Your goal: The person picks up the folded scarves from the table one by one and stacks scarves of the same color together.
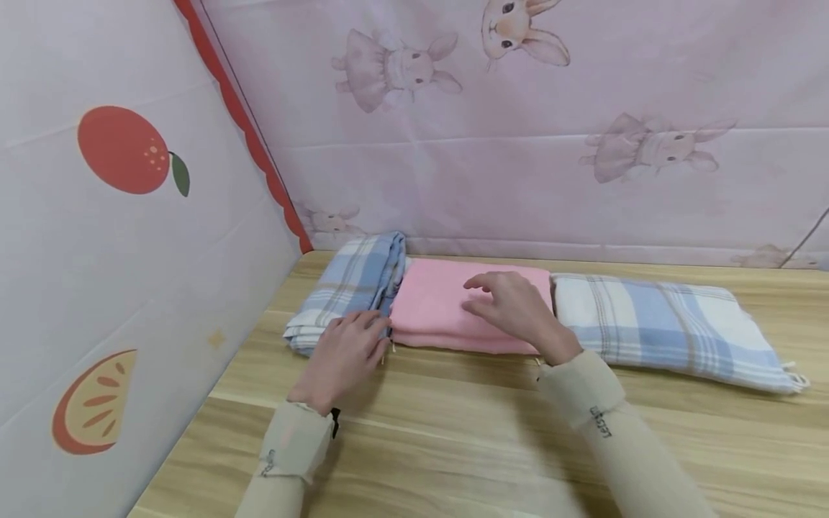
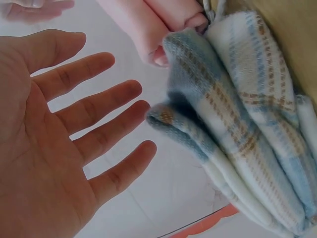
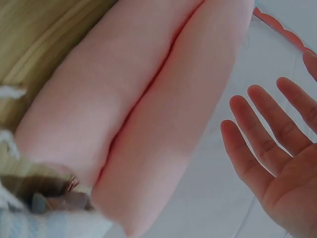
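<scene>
Three folded scarves lie in a row: a blue-and-white plaid scarf (image 1: 350, 273) at the left, a pink scarf (image 1: 447, 302) in the middle and another plaid scarf (image 1: 667, 327) at the right. My left hand (image 1: 346, 356) is over the front of the left plaid scarf, and the left wrist view has its fingers (image 2: 106, 116) spread and holding nothing beside the scarf's folded layers (image 2: 237, 129). Above the pink scarf hovers my right hand (image 1: 514, 306), its fingers (image 3: 262, 134) extended and nothing in them. The pink scarf's thick fold (image 3: 163, 114) fills much of the right wrist view.
All the scarves rest on a wood-grain table (image 1: 447, 432). Behind them hangs a pink rabbit-print backdrop (image 1: 505, 194), and a white fruit-print sheet (image 1: 188, 273) stands along the left edge. White tassels (image 1: 796, 374) stick out from the right plaid scarf.
</scene>
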Motion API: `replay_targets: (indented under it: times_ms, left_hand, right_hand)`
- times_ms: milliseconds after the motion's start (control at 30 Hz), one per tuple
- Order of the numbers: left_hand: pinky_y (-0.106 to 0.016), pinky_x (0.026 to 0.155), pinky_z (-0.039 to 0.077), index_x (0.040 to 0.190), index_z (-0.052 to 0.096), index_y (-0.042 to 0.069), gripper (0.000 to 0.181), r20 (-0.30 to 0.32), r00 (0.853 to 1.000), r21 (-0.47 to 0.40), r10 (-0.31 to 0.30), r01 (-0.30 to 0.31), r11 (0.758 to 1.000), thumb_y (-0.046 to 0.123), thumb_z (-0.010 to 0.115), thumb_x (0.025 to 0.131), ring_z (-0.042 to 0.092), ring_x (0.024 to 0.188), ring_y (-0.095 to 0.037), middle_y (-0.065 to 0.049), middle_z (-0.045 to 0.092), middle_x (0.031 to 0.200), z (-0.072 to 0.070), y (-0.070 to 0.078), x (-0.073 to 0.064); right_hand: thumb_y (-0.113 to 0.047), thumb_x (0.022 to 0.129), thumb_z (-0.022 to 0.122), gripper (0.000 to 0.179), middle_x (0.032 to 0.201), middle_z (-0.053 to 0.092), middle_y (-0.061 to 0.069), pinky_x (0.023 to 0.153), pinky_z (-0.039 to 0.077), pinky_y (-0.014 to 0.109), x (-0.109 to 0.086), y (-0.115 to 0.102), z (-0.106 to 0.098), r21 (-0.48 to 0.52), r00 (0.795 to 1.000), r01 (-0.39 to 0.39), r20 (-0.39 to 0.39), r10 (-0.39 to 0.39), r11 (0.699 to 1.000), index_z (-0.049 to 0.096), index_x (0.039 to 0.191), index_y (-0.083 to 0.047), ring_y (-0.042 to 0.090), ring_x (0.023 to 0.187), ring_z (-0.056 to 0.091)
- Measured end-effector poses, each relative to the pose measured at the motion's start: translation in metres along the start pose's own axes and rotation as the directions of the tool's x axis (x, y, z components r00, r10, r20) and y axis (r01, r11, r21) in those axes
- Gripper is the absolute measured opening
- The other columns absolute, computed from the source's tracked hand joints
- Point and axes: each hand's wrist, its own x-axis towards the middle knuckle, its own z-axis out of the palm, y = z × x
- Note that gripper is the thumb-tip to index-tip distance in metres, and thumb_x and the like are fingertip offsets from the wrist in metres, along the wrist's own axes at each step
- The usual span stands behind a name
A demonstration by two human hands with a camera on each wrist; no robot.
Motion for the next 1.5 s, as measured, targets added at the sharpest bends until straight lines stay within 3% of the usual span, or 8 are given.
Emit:
replay_targets:
  times_ms: [400,633,767,933,1167,1500]
  left_hand:
    - [-0.060,0.092,0.048,0.127,0.067,0.004,0.032,0.039,0.998,0.009,-0.053,0.052,0.999,0.019,0.066,0.100,0.056,0.122,-0.040,-0.022,0.061,0.134,-0.001,-0.013,-0.002]
    - [-0.060,0.093,0.048,0.128,0.066,0.002,0.032,0.050,0.994,0.025,-0.095,0.094,0.995,0.019,0.064,0.100,0.057,0.122,-0.040,-0.021,0.063,0.131,-0.003,-0.024,-0.010]
    - [-0.061,0.092,0.049,0.128,0.066,0.001,0.033,0.055,0.991,0.012,-0.125,0.125,0.992,0.019,0.064,0.100,0.057,0.122,-0.041,-0.022,0.062,0.132,-0.006,-0.028,-0.012]
    - [-0.061,0.091,0.049,0.127,0.066,0.000,0.032,0.048,0.990,-0.007,-0.136,0.136,0.991,0.017,0.063,0.100,0.058,0.121,-0.042,-0.024,0.062,0.131,-0.006,-0.033,-0.017]
    - [-0.059,0.087,0.051,0.126,0.067,-0.001,0.031,-0.017,0.994,-0.019,-0.110,0.110,0.994,0.018,0.059,0.103,0.062,0.115,-0.041,-0.023,0.065,0.126,-0.003,-0.037,-0.017]
    - [-0.060,0.085,0.052,0.125,0.068,-0.002,0.030,-0.022,0.991,-0.026,-0.135,0.134,0.991,0.018,0.057,0.104,0.063,0.111,-0.043,-0.023,0.066,0.125,0.002,-0.046,-0.021]
  right_hand:
    - [-0.017,0.092,0.075,0.028,0.111,0.073,0.017,0.086,0.054,0.051,0.006,-0.007,0.011,-0.007,1.000,0.014,0.028,-0.014,1.000,0.074,0.114,0.000,0.035,0.101,0.068]
    - [-0.022,0.095,0.073,0.028,0.111,0.073,0.014,0.086,0.054,0.051,0.009,-0.016,0.024,-0.071,0.994,0.089,0.064,-0.085,0.993,0.074,0.114,-0.001,0.032,0.098,0.068]
    - [-0.021,0.094,0.075,0.028,0.110,0.074,0.013,0.086,0.054,0.050,0.011,-0.020,0.026,-0.053,0.993,0.099,0.064,-0.096,0.994,0.075,0.113,-0.002,0.031,0.097,0.068]
    - [-0.021,0.094,0.075,0.028,0.112,0.073,0.013,0.087,0.054,0.048,0.018,-0.026,0.031,-0.015,0.992,0.093,0.088,-0.091,0.996,0.075,0.115,-0.002,0.028,0.096,0.068]
    - [-0.020,0.094,0.075,0.028,0.112,0.073,0.013,0.087,0.054,0.047,0.023,-0.033,0.036,0.025,0.992,0.086,0.089,-0.088,0.996,0.075,0.115,-0.002,0.028,0.095,0.070]
    - [-0.017,0.095,0.073,0.025,0.111,0.073,0.012,0.083,0.055,0.044,0.025,-0.047,0.051,0.064,0.986,0.099,0.130,-0.107,0.993,0.074,0.115,-0.002,0.028,0.094,0.069]
